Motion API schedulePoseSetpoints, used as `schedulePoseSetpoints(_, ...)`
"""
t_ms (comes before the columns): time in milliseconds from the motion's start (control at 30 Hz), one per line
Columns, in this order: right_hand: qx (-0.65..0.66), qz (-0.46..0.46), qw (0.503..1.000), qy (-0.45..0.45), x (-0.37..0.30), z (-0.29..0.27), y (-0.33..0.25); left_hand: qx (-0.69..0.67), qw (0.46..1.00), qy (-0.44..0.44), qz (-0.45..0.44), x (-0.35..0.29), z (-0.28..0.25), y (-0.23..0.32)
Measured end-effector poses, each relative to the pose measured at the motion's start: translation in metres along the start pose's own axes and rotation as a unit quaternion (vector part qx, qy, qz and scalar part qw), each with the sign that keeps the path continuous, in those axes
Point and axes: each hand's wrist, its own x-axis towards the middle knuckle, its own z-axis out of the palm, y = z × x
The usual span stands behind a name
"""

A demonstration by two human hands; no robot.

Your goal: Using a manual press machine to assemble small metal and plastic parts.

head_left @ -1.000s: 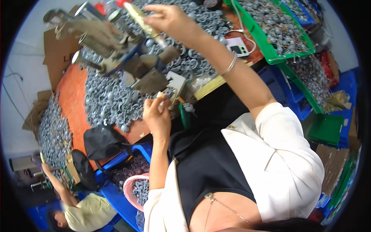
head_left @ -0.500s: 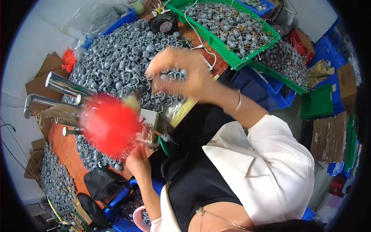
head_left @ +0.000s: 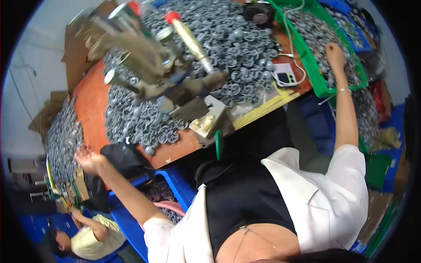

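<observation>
My left hand [head_left: 89, 160] is stretched out to the far left, palm up with fingers apart, beside a heap of small grey parts with thin wires [head_left: 66, 136]. On the right, my right hand [head_left: 336, 57] is closed, fingers curled in, over grey parts with wires in a long green tray [head_left: 322, 86]. What its fingers hold, if anything, is hidden. Between them stands a metal bench press [head_left: 153, 65], partly blurred, its lever [head_left: 190, 41] ending in a red knob [head_left: 172, 17]. Below is a pale fixture block [head_left: 206, 124] beside a green disc [head_left: 219, 144].
Grey plastic ring-shaped parts [head_left: 219, 35] cover much of the orange table [head_left: 90, 103]. A phone [head_left: 285, 75] with a white cable and a small black fan [head_left: 259, 14] stand near the tray. A blue crate [head_left: 175, 188] is below the table edge; another person [head_left: 94, 236] sits lower left.
My right hand has gone from over the grey pile to the green tray. My left hand has left the press for the left heap. The red knob has swung up and away; the view has shifted.
</observation>
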Motion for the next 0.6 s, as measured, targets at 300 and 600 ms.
schedulePoseSetpoints(300, 0.556, 0.077, 0.818, 0.123, 0.11, -0.095, -0.018, 0.511, 0.729, -0.413, 0.192, -0.058, 0.135, -0.158)
schedulePoseSetpoints(600, 0.353, -0.075, 0.932, 0.022, 0.095, -0.109, -0.061, 0.512, 0.668, -0.486, 0.236, -0.101, 0.117, -0.151)
